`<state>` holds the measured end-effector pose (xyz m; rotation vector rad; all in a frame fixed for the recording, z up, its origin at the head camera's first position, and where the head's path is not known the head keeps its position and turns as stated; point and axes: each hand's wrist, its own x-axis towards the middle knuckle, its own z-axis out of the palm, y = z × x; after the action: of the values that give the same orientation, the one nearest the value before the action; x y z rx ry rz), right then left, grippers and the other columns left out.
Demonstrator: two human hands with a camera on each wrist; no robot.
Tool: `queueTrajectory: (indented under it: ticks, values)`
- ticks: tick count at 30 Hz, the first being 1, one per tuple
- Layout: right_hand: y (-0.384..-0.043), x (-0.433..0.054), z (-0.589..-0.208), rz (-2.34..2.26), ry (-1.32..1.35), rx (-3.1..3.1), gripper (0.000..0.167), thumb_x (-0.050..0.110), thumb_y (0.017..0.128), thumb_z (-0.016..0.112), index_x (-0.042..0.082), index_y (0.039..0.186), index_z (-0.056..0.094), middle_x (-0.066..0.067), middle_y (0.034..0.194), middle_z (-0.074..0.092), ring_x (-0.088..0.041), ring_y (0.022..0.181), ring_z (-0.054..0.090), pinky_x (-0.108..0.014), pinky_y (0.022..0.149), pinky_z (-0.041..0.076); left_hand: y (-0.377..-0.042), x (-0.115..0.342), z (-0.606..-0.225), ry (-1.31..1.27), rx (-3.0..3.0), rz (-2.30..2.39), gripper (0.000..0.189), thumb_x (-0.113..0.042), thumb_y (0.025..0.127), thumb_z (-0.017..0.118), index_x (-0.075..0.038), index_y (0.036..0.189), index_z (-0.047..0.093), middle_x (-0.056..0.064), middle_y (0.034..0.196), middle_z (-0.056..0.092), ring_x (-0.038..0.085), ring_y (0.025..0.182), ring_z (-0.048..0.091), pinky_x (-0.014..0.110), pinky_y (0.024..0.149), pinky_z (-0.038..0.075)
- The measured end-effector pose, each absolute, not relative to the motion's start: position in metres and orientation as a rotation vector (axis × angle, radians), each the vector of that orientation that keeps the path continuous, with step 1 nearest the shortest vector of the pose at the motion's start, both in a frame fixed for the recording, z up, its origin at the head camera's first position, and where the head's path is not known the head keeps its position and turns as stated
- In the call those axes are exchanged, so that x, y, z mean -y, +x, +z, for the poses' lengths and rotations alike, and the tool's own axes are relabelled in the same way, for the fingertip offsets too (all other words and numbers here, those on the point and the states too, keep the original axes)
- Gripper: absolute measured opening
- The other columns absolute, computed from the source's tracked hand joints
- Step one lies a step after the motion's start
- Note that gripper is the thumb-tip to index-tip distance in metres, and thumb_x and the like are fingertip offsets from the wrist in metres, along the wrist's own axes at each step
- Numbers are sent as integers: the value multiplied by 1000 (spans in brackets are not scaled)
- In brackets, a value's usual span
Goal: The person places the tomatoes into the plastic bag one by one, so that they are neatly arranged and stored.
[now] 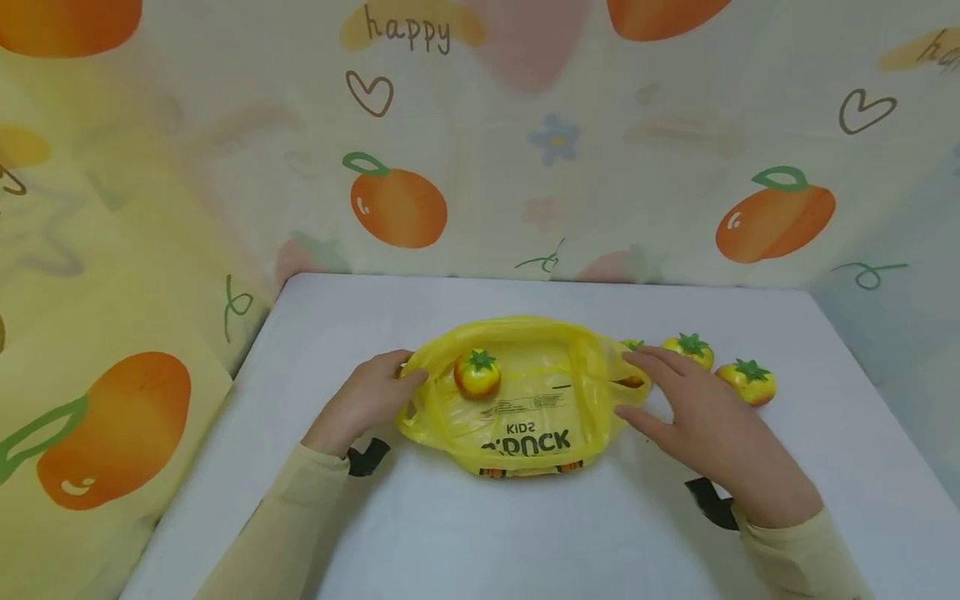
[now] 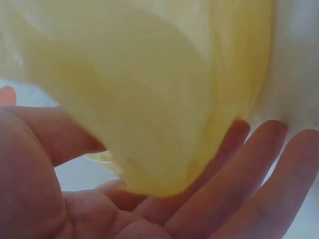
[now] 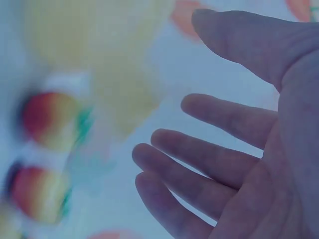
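A yellow plastic bag (image 1: pixel 525 425) with dark printing lies on the white table, its mouth spread toward me. Inside it, at the left, is a tomato-like yellow-red fruit (image 1: pixel 477 374) with a green star-shaped top. At the bag's left end my left hand (image 1: pixel 367 396) holds the handle, thumb in front and fingers behind; the left wrist view has the yellow film (image 2: pixel 144 99) between thumb and fingers. My right hand (image 1: pixel 723 433) is beside the right handle, thumb and fingers spread and extended. In the right wrist view the palm of that hand (image 3: pixel 249 194) holds nothing.
Beyond my right hand are more such fruits, one (image 1: pixel 746 382) at the right, another (image 1: pixel 690 350) behind it, and one mostly hidden by the bag's right handle. A fruit-patterned cloth (image 1: pixel 480 125) hangs behind the white table (image 1: pixel 487 542) and along its sides.
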<state>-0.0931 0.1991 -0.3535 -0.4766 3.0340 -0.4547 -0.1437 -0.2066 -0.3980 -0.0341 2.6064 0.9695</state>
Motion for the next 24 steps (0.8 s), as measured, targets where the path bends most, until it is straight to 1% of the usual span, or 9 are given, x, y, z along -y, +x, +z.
queueTrajectory:
  ticks: [3, 6, 7, 10, 12, 14, 17, 21, 24]
  values:
    - [-87, -232, -363, -415, -326, -3039, 72, 53, 98, 78, 13, 154, 56, -19, 156, 56, -44, 134, 59, -69, 103, 53, -142, 208, -398, -38, -2597, 982, 56, -42, 111, 53, -10, 157, 55, 17, 153, 62, 35, 131, 61, 56, 110, 51]
    - [-83, -259, -374, -385, -167, -3015, 78, 57, 96, 77, 9, 153, 55, -24, 153, 56, -49, 132, 56, -73, 104, 49, -141, 209, -398, -42, -2594, 982, 57, -43, 111, 52, -10, 158, 54, 17, 154, 61, 34, 131, 61, 56, 109, 52]
    - [-81, -266, -377, -365, -118, -3003, 81, 59, 95, 77, 7, 153, 54, -27, 153, 55, -53, 138, 50, -77, 106, 45, -141, 209, -398, -42, -2596, 979, 57, -43, 111, 52, -10, 158, 53, 17, 154, 61, 34, 131, 61, 56, 109, 52]
    - [-79, -280, -384, -338, -3, -2958, 94, 67, 92, 76, 5, 157, 49, -34, 153, 51, -58, 137, 47, -79, 106, 43, -141, 209, -398, -47, -2601, 971, 58, -44, 111, 52, -10, 159, 53, 18, 155, 60, 34, 130, 61, 56, 108, 53]
    - [-78, -284, -388, -324, 43, -2940, 102, 73, 90, 74, 4, 159, 47, -38, 153, 48, -60, 135, 46, -80, 104, 44, -141, 209, -398, -49, -2603, 967, 58, -44, 111, 52, -10, 159, 53, 18, 154, 60, 35, 129, 61, 56, 107, 53]
    - [-78, -285, -391, -318, 66, -2933, 105, 76, 89, 72, 3, 160, 46, -41, 151, 48, -61, 133, 48, -80, 102, 45, -141, 210, -399, -48, -2607, 962, 58, -44, 111, 52, -9, 159, 52, 18, 154, 60, 35, 129, 61, 56, 107, 53]
    - [-78, -284, -396, -321, 73, -2942, 105, 78, 89, 71, 3, 159, 48, -42, 149, 49, -62, 131, 50, -79, 100, 47, -141, 210, -399, -39, -2609, 958, 58, -43, 111, 52, -9, 158, 52, 19, 153, 61, 35, 128, 62, 55, 106, 53]
    - [-79, -285, -401, -318, 73, -2948, 101, 75, 91, 72, 1, 157, 49, -42, 147, 50, -61, 128, 53, -78, 99, 48, -142, 209, -399, -24, -2615, 953, 58, -43, 111, 53, -9, 157, 54, 19, 151, 62, 34, 125, 62, 54, 104, 54]
    - [-77, -288, -404, -308, 89, -2932, 99, 72, 92, 73, 0, 156, 49, -43, 145, 52, -61, 125, 55, -78, 97, 49, -143, 206, -399, -17, -2615, 954, 57, -42, 111, 53, -9, 157, 54, 18, 152, 62, 34, 127, 62, 55, 105, 53]
